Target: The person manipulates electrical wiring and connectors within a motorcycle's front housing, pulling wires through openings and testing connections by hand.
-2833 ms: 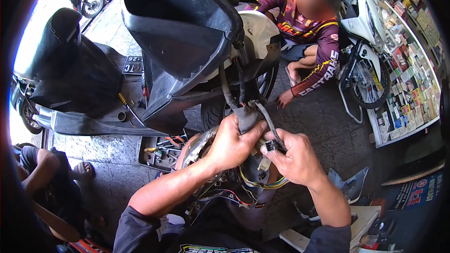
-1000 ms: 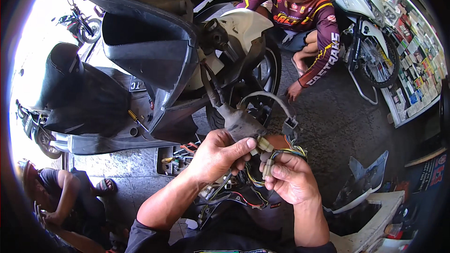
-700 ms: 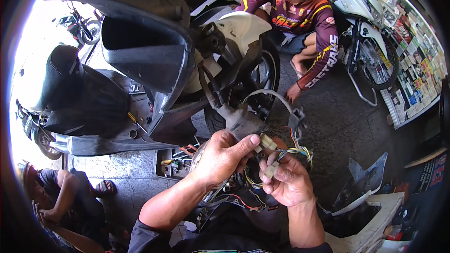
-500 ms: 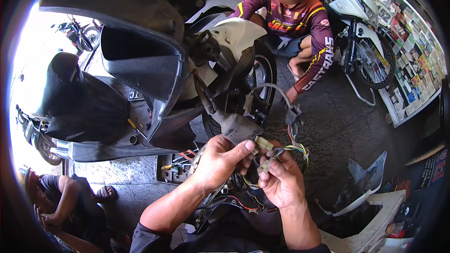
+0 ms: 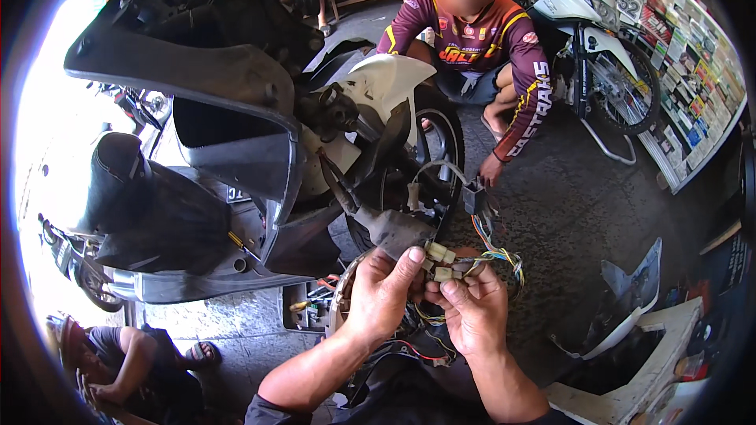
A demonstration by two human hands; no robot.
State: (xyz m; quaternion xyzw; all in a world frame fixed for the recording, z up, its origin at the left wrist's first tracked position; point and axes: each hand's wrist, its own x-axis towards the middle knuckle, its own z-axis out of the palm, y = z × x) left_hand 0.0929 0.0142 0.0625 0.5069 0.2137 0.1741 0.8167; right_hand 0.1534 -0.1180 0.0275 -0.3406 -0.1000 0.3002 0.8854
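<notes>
My left hand [image 5: 379,293] is closed, thumb on top, around a cream plastic wire connector whose body is mostly hidden by the fingers. Against those fingers lies the end of a grey rubber boot [image 5: 391,228] coming off the scooter's front. A second cream connector [image 5: 439,252] sits just above, joined to coloured wires. Between thumb and fingers, my right hand [image 5: 474,305] pinches another cream connector [image 5: 446,274], held level and close beside the left hand's fingertips. Whether the connectors are mated cannot be made out. A bundle of coloured wires [image 5: 504,258] loops out past my right hand.
A partly stripped scooter [image 5: 236,142] stands ahead and left. A black connector block [image 5: 474,197] hangs on a grey cable near a crouching person's hand [image 5: 491,171]. Left of my arms is a tool tray [image 5: 293,316]; another person [image 5: 130,362] sits lower left. A white panel [image 5: 630,311] lies right.
The connector in my right hand has turned from tilted to level and come closer to my left fingertips. The whole view has shifted slightly, showing more people at the back.
</notes>
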